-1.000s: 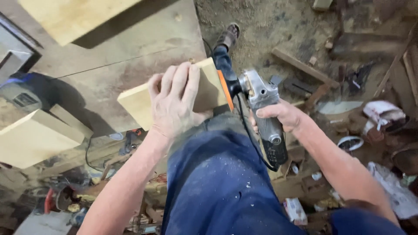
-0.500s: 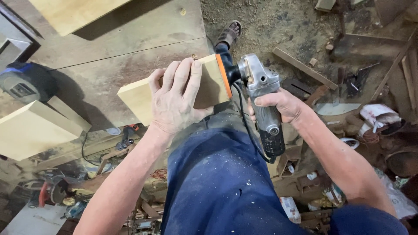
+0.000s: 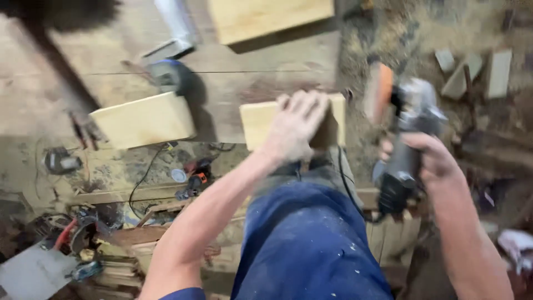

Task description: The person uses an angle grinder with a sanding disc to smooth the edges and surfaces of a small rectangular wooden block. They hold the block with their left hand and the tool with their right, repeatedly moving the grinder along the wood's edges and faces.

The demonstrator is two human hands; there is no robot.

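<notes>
The left hand (image 3: 294,128) presses flat on a pale rectangular wooden block (image 3: 261,123) at the workbench (image 3: 111,61) edge, while the right hand (image 3: 430,158) clenches a grey angle grinder with an orange disc (image 3: 402,139) just beside it.

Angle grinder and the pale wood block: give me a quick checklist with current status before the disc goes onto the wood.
1. Left hand pressing down on the wood block: ok.
2. Right hand gripping the angle grinder body: ok.
3. Orange disc apart from the block's end: ok, a gap shows.
4. Left fingers away from the end facing the disc: not ok, they lie near it.
5. Black cord free of the disc: ok, it hangs by the blue trouser leg.
6. Disc spinning: cannot tell, blurred.
</notes>
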